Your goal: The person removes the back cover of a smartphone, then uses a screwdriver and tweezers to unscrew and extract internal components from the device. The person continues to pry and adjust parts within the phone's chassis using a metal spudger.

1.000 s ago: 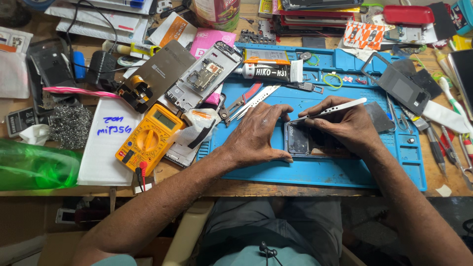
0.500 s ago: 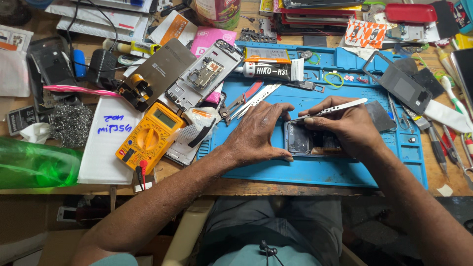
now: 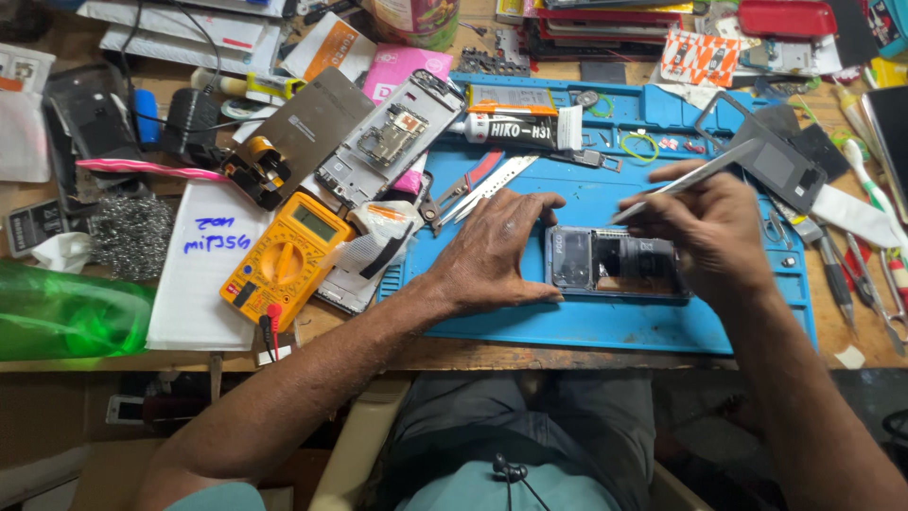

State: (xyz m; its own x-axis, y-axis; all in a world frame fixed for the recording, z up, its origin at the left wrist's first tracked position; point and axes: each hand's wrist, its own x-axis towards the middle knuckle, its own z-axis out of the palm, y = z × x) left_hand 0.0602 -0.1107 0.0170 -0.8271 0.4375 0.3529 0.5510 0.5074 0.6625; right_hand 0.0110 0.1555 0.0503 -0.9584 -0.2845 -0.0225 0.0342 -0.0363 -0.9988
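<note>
An opened phone (image 3: 615, 262) lies flat on the blue work mat (image 3: 605, 326), its insides showing. My left hand (image 3: 497, 248) rests palm down on the phone's left end, fingers spread and pressing on it. My right hand (image 3: 709, 232) hovers over the phone's right end and grips metal tweezers (image 3: 681, 180), tips pointing left and down toward the phone's upper edge. Part of the phone is hidden under both hands.
A yellow multimeter (image 3: 284, 260) sits left of the mat beside a white notepad (image 3: 203, 270). A green bottle (image 3: 66, 308) lies at the front left. A phone frame (image 3: 392, 137), glue tube (image 3: 515, 130), pliers (image 3: 463, 185) and several hand tools (image 3: 851, 274) crowd the bench.
My right hand has lifted the tweezers slightly and shifted a little right above the phone. My left hand stays pressed on the phone's left end.
</note>
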